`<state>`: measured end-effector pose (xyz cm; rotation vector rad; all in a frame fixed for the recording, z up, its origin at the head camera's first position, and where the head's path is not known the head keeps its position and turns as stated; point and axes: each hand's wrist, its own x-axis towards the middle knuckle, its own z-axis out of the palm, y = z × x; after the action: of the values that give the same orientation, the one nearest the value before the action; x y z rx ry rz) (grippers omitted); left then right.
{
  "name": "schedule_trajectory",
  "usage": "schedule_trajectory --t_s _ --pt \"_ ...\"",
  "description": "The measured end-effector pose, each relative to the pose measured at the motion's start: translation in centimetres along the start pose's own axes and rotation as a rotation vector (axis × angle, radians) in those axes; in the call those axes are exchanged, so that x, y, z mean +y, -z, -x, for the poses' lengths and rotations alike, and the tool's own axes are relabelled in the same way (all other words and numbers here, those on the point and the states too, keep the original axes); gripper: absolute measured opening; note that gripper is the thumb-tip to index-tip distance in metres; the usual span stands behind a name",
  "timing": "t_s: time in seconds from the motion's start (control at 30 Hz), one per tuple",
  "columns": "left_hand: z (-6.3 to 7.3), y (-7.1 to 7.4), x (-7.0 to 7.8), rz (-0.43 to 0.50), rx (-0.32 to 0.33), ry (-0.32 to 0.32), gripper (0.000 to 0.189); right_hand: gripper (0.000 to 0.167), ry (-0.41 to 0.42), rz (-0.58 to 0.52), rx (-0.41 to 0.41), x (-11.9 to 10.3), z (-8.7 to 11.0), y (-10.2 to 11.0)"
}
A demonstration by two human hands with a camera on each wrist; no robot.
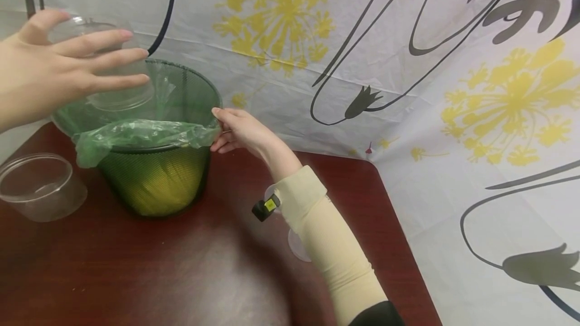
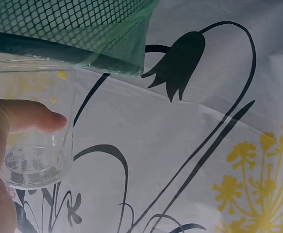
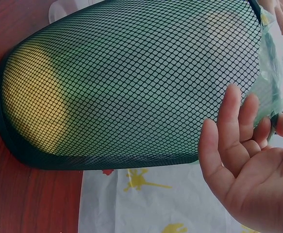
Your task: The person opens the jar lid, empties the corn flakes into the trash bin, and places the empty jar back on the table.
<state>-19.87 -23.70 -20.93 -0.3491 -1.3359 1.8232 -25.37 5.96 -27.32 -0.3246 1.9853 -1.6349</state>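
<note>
My left hand holds a clear plastic container mouth-down over the bin's opening. In the left wrist view the thumb lies across the side of the container, and small yellow bits show on its wall. Below stands a dark green mesh bin with a green plastic bag folded over its rim. Something yellow shows through the mesh at the bottom. At the bin's right side my right hand pinches the rim and the bag's edge; its other fingers lie near the mesh in the right wrist view.
Left of the bin a clear plastic tub stands on the dark red table. A clear round lid lies partly under the right forearm. A flower-patterned white sheet hangs behind the table and along its right side.
</note>
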Motion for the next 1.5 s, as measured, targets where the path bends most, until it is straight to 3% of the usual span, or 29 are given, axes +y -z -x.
schedule_trajectory --t_s 0.03,0.07,0.1,0.13,0.2,0.3,0.43,0.53,0.57,0.63,0.83,0.93,1.03,1.07,1.13,1.2,1.27,1.3,1.37,1.43,1.5 --pt "-0.1 0.2 0.0 -0.234 -0.037 -0.044 0.061 0.035 -0.001 0.001 -0.001 0.0 0.0 0.0" --pt "-0.2 0.4 0.0 -0.406 -0.064 -0.091 0.059 0.035 -0.002 0.002 -0.001 0.0 0.0 0.0" --pt "-0.2 0.4 -0.1 -0.393 -0.063 -0.087 0.059 0.035 -0.003 0.003 -0.003 0.0 0.0 0.0" --pt "-0.3 0.4 -0.1 -0.338 -0.056 -0.053 0.059 0.035 -0.004 0.003 -0.004 0.0 0.0 0.0" --pt "-0.3 0.2 -0.2 0.111 0.021 0.025 0.07 0.035 -0.006 0.005 -0.007 0.0 0.0 0.0" --pt "-0.4 0.1 -0.4 0.421 0.117 0.055 0.08 0.035 -0.009 0.003 -0.007 0.0 0.1 0.0" --pt "-0.6 0.2 -0.6 0.385 0.118 0.043 0.079 0.035 -0.006 -0.001 -0.004 0.0 0.1 0.0" --pt "-0.7 0.2 -0.7 0.735 0.208 0.071 0.084 0.035 -0.006 -0.001 -0.004 -0.1 0.1 0.0" --pt "-0.7 0.1 -0.7 0.892 0.266 0.074 0.087 0.035 -0.008 0.003 -0.004 -0.1 0.1 0.0" --pt "-0.9 0.0 -0.7 1.006 0.319 0.094 0.089 0.035 -0.01 0.007 -0.007 -0.1 0.0 0.0" --pt "-1.1 0.0 -0.6 1.175 0.406 0.139 0.092 0.036 0.003 0.014 -0.021 -0.1 0.0 0.0" --pt "-1.0 0.0 -0.5 1.145 0.384 0.119 0.09 0.036 0.003 0.016 -0.021 -0.2 0.1 0.0" --pt "-0.8 -0.1 -0.3 1.038 0.343 0.101 0.09 0.036 0.001 0.017 -0.015 -0.2 0.0 0.0" --pt "-0.7 -0.1 -0.2 0.899 0.287 0.093 0.087 0.036 0.0 0.015 -0.013 -0.2 0.0 0.0" --pt "-0.6 0.0 0.0 0.517 0.153 0.073 0.079 0.036 -0.001 0.013 -0.008 -0.2 0.0 0.0" --pt "-0.4 0.1 0.2 0.134 0.051 0.006 0.073 0.035 0.0 0.013 -0.007 -0.2 0.0 0.0" --pt "-0.3 0.3 0.5 -0.24 -0.032 -0.09 0.063 0.035 0.003 0.013 -0.007 -0.2 0.0 0.0" --pt "-0.2 0.2 0.7 -0.381 -0.048 -0.115 0.06 0.035 0.004 0.014 -0.007 -0.2 0.0 0.0" --pt "0.0 0.1 0.9 -0.469 -0.06 -0.139 0.058 0.035 0.003 0.016 -0.009 -0.1 0.1 0.0" --pt "0.1 -0.2 1.3 -0.685 -0.059 -0.179 0.055 0.035 0.003 0.016 -0.009 -0.1 0.1 0.1" --pt "0.4 -0.6 1.5 -0.794 -0.042 -0.216 0.054 0.035 0.001 0.015 -0.007 -0.1 0.1 0.1"
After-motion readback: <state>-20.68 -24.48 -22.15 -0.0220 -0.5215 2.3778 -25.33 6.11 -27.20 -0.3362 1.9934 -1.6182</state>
